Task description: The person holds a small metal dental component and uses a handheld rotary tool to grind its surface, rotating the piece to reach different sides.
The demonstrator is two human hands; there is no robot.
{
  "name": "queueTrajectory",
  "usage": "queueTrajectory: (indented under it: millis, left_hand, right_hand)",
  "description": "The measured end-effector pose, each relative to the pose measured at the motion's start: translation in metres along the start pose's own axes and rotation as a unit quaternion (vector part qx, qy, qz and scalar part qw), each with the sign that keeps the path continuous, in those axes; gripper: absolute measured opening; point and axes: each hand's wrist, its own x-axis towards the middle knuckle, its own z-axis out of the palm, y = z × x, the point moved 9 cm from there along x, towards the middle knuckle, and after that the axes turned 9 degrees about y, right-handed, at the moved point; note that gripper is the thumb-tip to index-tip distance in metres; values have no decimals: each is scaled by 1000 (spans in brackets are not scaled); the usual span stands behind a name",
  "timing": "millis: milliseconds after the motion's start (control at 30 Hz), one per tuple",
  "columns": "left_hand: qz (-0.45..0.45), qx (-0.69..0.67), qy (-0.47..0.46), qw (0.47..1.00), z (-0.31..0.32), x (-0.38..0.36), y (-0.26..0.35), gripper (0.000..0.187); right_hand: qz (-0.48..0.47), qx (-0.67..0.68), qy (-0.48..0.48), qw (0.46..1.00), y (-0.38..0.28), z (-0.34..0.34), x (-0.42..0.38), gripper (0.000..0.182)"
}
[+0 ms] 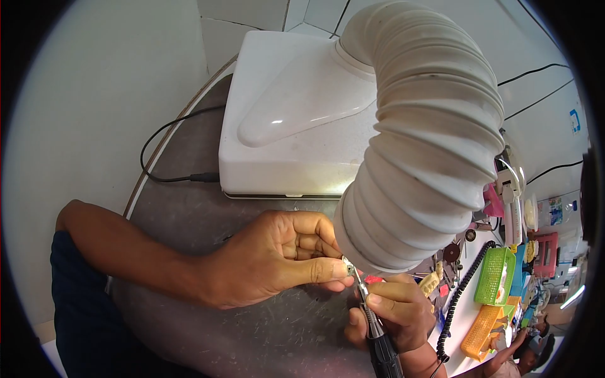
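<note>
My left hand (277,258) pinches a small whitish and metallic piece (348,266) between thumb and fingers, just below the hose mouth. A black and silver rotary handpiece (376,327) is gripped in my right hand (403,309), its thin tip touching or almost touching the small piece. Over both hands curves a wide ribbed white hose (428,138), joined to a white box-shaped unit (290,113) on the dark work surface (252,340). Fine detail of the small piece is too small to tell.
A black cable (148,167) runs from the unit's left side. To the right are a coiled black cord (463,296), a green basket (495,276), an orange basket (480,331), yellowish models (430,283) and small tools. Another person (526,356) is at the lower right.
</note>
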Motion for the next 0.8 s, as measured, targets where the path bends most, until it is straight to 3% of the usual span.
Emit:
queueTrajectory:
  millis: [800]
  left_hand:
    - [-18, -14, -7, 1000, 0, 0, -2, 17]
  right_hand:
    - [6, -4, 11, 1000, -1, 0, 1, 42]
